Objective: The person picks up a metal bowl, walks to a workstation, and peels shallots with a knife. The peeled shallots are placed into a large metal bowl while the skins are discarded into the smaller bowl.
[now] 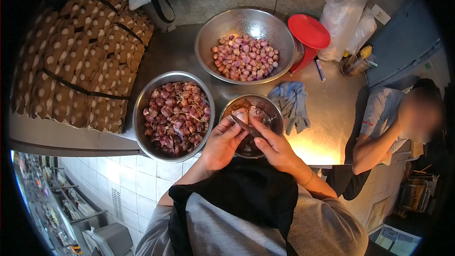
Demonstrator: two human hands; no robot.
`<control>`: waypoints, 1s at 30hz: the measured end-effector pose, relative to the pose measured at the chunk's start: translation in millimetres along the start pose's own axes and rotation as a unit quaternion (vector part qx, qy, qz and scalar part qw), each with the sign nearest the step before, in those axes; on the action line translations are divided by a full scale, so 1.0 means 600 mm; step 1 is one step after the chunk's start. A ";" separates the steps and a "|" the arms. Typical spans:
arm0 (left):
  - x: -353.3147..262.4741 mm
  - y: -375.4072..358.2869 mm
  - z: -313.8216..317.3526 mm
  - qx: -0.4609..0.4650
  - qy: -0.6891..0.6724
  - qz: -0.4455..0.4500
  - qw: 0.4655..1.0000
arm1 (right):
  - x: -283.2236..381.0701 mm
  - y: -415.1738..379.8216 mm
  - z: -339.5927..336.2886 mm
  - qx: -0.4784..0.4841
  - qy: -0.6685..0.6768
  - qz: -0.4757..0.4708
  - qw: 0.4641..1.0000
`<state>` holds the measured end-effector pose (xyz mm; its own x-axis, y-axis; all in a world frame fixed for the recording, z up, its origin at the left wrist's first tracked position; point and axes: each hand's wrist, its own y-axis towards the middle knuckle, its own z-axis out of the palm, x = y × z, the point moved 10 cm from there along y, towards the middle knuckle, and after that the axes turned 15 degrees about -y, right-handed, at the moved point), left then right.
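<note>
Above a small metal bowl (279, 114), my left hand (222, 142) pinches a pale, partly peeled shallot (241, 115). My right hand (277, 149) is closed on a small knife (245, 125), its blade against the shallot. Dark peelings and what looks like another shallot lie in the bowl beneath, partly hidden by my hands. Left of it, a large metal bowl (139, 122) holds unpeeled red shallots (176, 118). Behind, a wide metal colander (206, 33) holds peeled pinkish shallots (245, 58). A blue-grey glove (291, 104) lies right of the small bowl.
Stacked egg trays (78, 61) fill the left of the metal table (327, 114). A red lidded container (309, 32), a marker (321, 70), plastic bags (341, 23) and a cup (353, 66) stand or lie at the back right. A person (384, 123) sits at the right.
</note>
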<state>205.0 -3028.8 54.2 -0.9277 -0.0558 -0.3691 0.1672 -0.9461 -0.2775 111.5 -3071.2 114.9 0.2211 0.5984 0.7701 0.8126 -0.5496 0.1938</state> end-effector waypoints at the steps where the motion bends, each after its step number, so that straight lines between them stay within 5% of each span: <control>1: 0.000 -0.001 0.000 -0.002 0.004 0.001 1.000 | -0.006 -0.001 0.002 0.009 -0.015 0.015 1.000; 10: -0.003 -0.005 0.007 0.003 0.027 0.016 0.999 | 0.017 0.001 -0.007 -0.014 -0.230 -0.023 0.973; 22: 0.003 -0.011 0.027 0.008 0.045 -0.007 0.999 | -0.046 0.005 -0.045 -0.075 0.044 0.069 0.994; 30: 0.005 -0.006 0.028 0.019 0.036 0.000 0.999 | -0.031 -0.019 0.009 0.074 0.230 0.139 0.960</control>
<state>196.0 -3030.6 68.8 -0.9010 -0.0344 -0.4325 0.1535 -0.9577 -0.2436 101.1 -3072.5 95.2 0.2068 0.1005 0.9732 0.8322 -0.5411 -0.1210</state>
